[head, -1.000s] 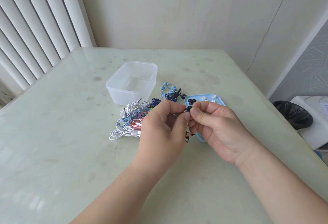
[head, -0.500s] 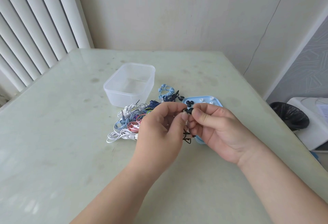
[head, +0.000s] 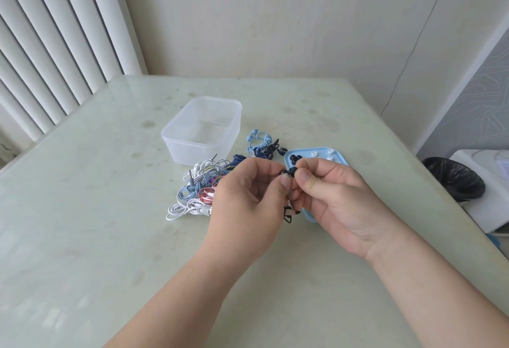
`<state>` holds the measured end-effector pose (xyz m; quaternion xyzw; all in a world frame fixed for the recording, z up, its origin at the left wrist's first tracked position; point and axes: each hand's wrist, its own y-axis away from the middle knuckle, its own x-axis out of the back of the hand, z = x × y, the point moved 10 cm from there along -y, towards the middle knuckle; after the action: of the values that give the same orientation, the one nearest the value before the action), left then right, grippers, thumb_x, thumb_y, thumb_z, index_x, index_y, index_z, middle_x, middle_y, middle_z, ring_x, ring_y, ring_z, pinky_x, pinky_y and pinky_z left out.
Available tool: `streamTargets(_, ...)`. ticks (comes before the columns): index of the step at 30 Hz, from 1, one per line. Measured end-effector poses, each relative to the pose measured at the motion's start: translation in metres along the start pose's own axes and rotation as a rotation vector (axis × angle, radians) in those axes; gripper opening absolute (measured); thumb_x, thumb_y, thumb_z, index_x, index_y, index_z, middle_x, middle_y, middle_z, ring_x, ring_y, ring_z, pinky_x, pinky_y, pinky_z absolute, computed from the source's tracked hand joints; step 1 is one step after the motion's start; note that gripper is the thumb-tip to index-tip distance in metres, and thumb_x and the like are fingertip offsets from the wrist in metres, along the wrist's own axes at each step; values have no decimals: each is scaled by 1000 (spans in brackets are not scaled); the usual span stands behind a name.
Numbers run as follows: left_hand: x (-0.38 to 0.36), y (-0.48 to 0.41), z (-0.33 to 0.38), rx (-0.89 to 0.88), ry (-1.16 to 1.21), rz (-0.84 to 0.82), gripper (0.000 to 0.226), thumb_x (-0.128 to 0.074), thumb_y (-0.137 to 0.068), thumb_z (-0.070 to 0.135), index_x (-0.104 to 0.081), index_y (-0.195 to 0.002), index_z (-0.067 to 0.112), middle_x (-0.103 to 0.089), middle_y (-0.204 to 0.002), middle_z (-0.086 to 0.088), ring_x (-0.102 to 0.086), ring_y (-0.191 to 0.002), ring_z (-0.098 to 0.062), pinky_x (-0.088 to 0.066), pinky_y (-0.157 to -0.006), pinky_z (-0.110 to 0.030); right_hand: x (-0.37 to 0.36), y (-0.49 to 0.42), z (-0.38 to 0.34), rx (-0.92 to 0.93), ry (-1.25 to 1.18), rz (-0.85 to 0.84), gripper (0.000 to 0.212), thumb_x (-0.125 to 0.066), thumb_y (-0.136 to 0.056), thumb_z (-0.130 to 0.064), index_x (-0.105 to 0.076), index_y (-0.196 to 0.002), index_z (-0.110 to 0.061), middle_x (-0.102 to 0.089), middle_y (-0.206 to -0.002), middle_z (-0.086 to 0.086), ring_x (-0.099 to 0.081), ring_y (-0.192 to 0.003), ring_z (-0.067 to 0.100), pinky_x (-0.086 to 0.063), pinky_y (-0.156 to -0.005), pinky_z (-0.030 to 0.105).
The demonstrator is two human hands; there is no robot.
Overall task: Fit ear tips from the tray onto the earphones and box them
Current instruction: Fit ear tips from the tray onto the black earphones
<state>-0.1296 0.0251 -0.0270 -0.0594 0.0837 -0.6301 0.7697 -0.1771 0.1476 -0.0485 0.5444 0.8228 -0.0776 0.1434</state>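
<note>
Earphones (head: 201,190) lie heaped on the worktop (head: 110,210) by the box (head: 203,130), none boxed, while left hand (head: 248,199) and right hand (head: 338,199) pinch one black earbud (head: 283,173) and its tip (head: 292,171) together above the tray (head: 305,150).

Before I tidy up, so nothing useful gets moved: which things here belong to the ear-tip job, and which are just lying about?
Job: black earphone, pinched by left hand and right hand; blue tray with ear tips; earphone pile; clear box.
Lying about: black bin; white unit; blinds.
</note>
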Motion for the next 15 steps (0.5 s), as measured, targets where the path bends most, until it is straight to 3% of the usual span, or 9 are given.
streamTargets(5,2,0,0,-4,-61,20,8,-66,-96,0,-68,-91,5,-76,-73,-4,-76,-68,-23,-65,-66,-37,-2,1,-2,14,31,-1,15,-53,-99,1,-63,-89,-6,-63,-79,11,-57,-69,20,-50,-63,28)
streamTargets(12,4,2,4,-24,-109,67,10,-70,-94,2,-68,-88,10,-76,-72,-2,-75,-64,-17,-58,-58,-21,-5,1,-1,16,35,-25,12,-52,-99,-1,-60,-92,-4,-64,-79,10,-58,-71,21,-48,-65,30)
streamTargets(15,5,3,7,-65,-172,80,10,-71,-93,4,-68,-89,13,-76,-72,-1,-74,-62,-14,-58,-57,-23,-5,1,0,17,29,-23,8,-52,-99,-1,-60,-99,-2,-64,-82,12,-58,-71,21,-49,-64,29)
